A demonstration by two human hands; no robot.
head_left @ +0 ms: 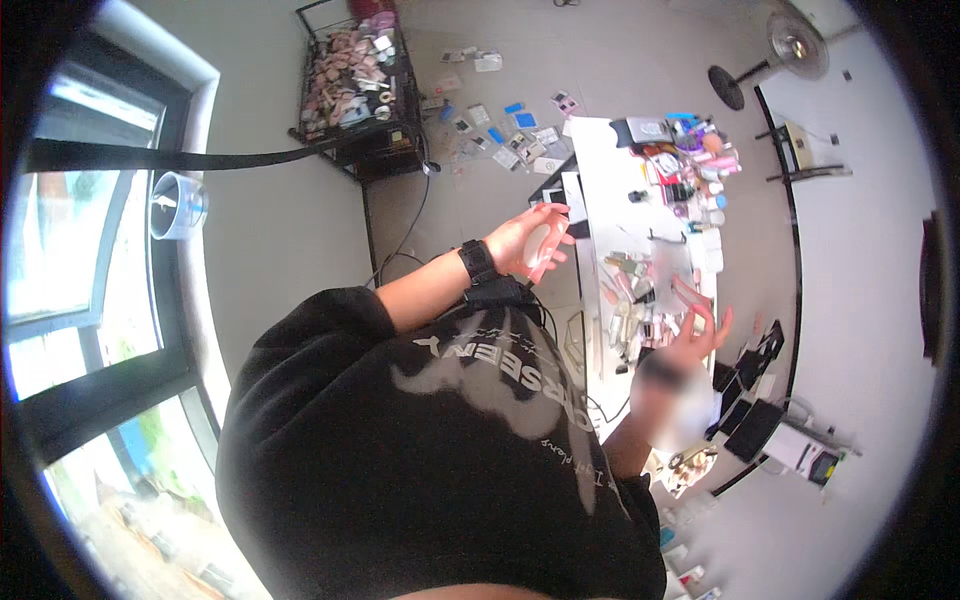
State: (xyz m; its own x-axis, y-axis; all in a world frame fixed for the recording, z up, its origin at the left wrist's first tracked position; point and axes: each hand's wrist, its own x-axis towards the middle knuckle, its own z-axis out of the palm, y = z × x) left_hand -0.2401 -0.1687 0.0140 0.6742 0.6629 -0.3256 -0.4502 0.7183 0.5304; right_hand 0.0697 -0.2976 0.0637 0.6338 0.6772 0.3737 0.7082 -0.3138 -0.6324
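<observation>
Honestly, the thing to watch here is the small pale oval piece in the left hand, just left of the middle of the frame, held up in the air beside the near edge of the white surface. It looks like a little compact or sponge, too blurry to say which. The left hand is cupped around it, fingers curled loosely on its edges, so I'd guess it's light and takes hardly any squeeze. If it's a smooth plastic case it could be slippery, so pinching it by the rim between thumb and fingertips seems the safer hold. The right hand, right of centre, is spread with fingers apart and holding nothing, hovering over the heap of small cosmetics on the surface. A black wire cart full of pinkish packs sits at upper left.
</observation>
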